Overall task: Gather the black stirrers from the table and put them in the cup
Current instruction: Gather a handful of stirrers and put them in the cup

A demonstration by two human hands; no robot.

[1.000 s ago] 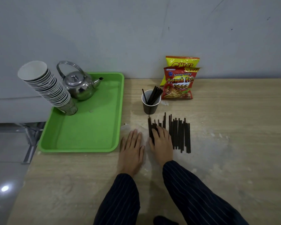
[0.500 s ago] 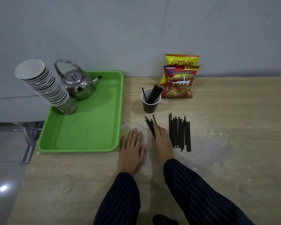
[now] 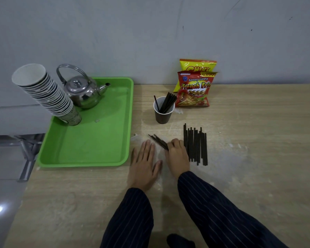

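A small bunch of stirrers (image 3: 158,141) has been pulled aside from the row (image 3: 195,144) and is pinched in the right hand (image 3: 177,154)'s grip on the desk (image 3: 258,140), ready for the cup (image 3: 162,112), while the left hand (image 3: 143,165) is laid flat, grip apart.

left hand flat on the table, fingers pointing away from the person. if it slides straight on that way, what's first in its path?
Probably the left tips of the small stirrer bundle that the right hand grips; they lie just ahead of the left hand. If it passes left of them, then bare table, with the cup further on.
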